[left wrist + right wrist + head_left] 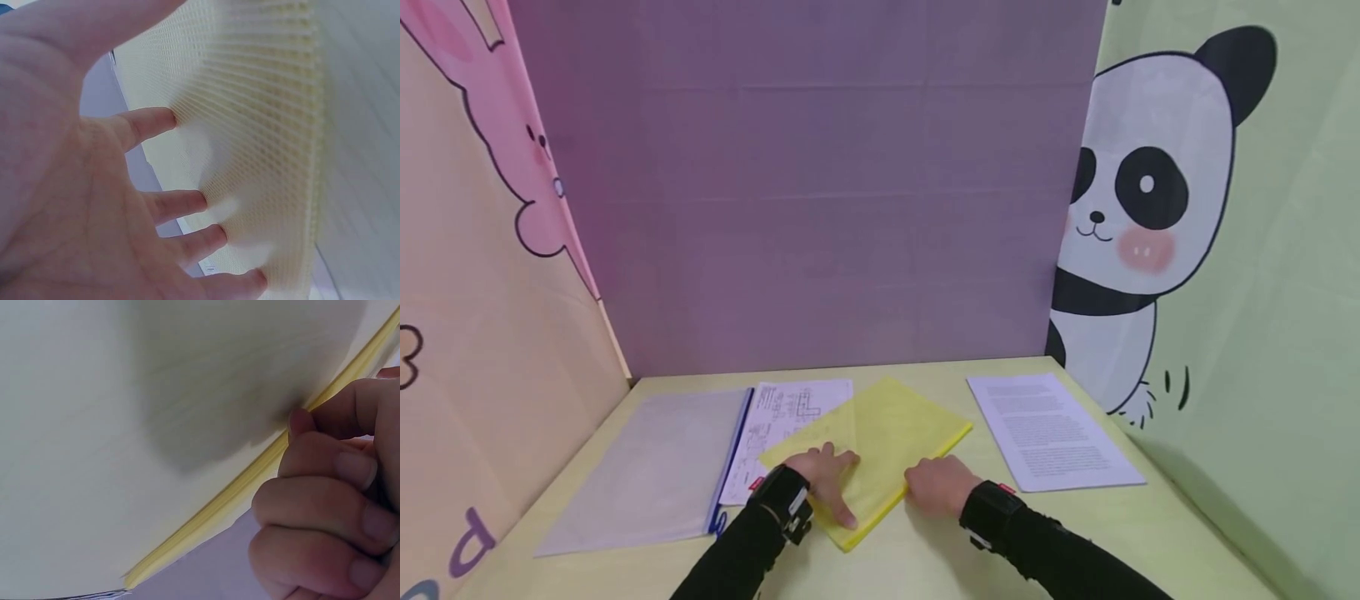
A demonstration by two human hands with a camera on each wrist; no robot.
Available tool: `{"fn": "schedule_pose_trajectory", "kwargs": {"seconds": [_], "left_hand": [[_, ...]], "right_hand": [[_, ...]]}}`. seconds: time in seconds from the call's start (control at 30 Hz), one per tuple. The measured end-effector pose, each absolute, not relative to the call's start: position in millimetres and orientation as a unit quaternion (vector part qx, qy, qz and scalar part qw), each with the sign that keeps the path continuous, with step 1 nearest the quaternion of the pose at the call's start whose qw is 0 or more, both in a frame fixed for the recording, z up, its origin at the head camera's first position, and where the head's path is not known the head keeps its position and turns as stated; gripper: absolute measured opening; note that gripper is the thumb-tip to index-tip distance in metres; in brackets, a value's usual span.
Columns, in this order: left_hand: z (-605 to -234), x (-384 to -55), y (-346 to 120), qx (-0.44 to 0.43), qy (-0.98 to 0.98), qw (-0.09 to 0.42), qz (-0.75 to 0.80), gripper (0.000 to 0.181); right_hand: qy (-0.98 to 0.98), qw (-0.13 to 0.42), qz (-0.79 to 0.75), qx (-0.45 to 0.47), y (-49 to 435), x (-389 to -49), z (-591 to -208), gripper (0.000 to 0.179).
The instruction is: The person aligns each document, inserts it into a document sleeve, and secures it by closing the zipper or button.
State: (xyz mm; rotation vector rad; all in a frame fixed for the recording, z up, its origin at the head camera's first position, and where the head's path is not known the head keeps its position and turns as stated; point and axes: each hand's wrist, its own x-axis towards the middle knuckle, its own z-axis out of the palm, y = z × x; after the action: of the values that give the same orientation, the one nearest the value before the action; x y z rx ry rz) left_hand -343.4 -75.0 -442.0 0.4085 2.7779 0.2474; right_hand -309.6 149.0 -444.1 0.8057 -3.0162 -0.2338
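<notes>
A yellow mesh document bag (pixel 898 421) lies at an angle on the table, with a thicker yellow band along its near right edge. My left hand (pixel 826 477) rests on its left part with the fingers spread. In the left wrist view several fingertips (pixel 164 119) press into the ribbed mesh surface. At the near right edge, my right hand (pixel 942 485) has its fingers curled. The right wrist view shows its thumb and forefinger pinching the yellow band (pixel 219 503); what lies between their tips is hidden.
A printed sheet with drawings (pixel 782 412) lies partly beneath the yellow bag. Left of it is a translucent document bag (pixel 647 467) with a blue edge strip (pixel 730 458). A sheet of printed text (pixel 1052 433) lies at the right. A purple panel (pixel 820 208) stands behind the pale table (pixel 925 575).
</notes>
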Motion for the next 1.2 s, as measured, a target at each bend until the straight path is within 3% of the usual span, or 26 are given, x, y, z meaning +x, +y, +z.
{"fn": "schedule_pose_trajectory", "kwargs": {"seconds": [0.97,1.2], "left_hand": [[-430.4,-331.4,-78.8,0.168,0.97,0.158,0.083,0.098],[-428.0,-329.7,-79.2,0.172,0.969,0.157,0.083,0.098]], "right_hand": [[-0.963,-0.027,-0.057,0.261,152.4,-307.6,-445.0,0.022],[-0.965,0.006,-0.067,0.252,162.5,-314.2,-448.3,0.025]]}}
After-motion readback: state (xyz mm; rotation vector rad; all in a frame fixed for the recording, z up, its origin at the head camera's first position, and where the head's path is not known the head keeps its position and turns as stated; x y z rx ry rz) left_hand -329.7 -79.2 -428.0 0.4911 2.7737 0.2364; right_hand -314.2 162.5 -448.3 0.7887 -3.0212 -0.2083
